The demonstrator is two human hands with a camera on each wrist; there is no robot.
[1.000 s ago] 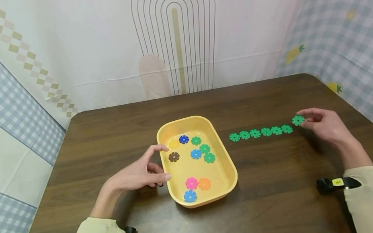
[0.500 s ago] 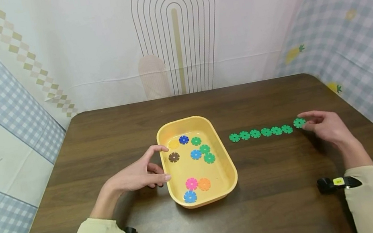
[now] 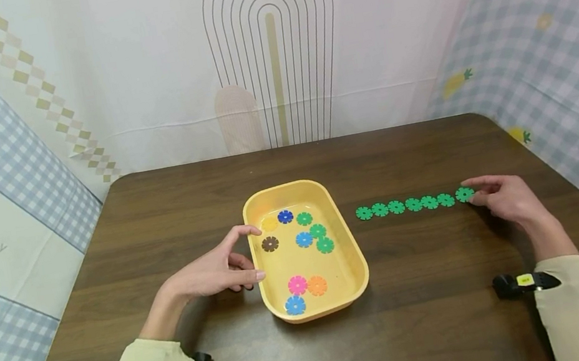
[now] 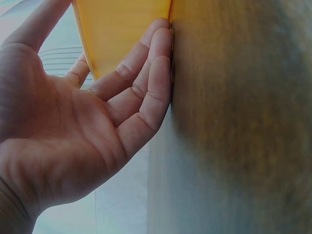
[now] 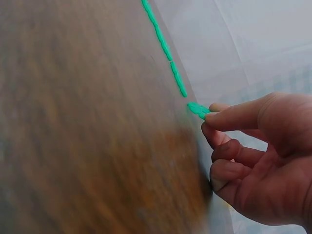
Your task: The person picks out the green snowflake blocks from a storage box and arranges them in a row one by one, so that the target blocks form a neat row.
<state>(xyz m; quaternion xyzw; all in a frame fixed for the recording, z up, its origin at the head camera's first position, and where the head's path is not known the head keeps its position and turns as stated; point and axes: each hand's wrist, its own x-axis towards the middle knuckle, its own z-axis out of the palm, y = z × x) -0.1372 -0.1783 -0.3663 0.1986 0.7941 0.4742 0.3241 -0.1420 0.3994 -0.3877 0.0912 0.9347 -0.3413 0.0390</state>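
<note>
Green notched disc down level with the row, lower than a second ago.
Right hand (image 3: 510, 196) pinches the green notched disc (image 3: 465, 194), thumb and forefinger nearly together, just beyond the right end of six green discs (image 3: 413, 204) on the wooden table (image 3: 429, 310); slight gap in the wrist view. Left hand (image 3: 218, 269) unchanged: thumb and forefinger spread, hooked over the rim of the yellow tray (image 3: 302, 260).
</note>
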